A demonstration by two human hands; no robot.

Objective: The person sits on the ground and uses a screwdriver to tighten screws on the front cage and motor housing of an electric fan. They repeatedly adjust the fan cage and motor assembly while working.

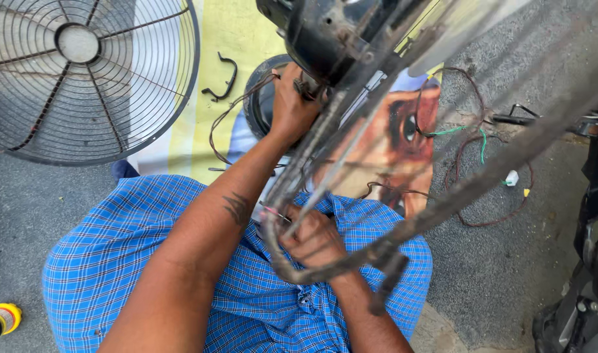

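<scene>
Your left hand is closed around the wiring at the base of the black fan motor housing, fingers bunched against the metal. Your right hand is clamped on the lower rim of the rear wire guard, with a thin pink-handled tool pinned under the fingers. The two hands are well apart, one high, one low over your lap.

Disassembly appears well advanced: the front grille already lies detached on the ground to your left, and a black bent clip rests loose on the printed sheet. The motor and rear guard are still joined, and the wires are still attached.

The guard is bent steel rod, dusty and dull. The housing is grimy black. Loose brown wires with green leads lie coiled on the rough grey concrete.
</scene>
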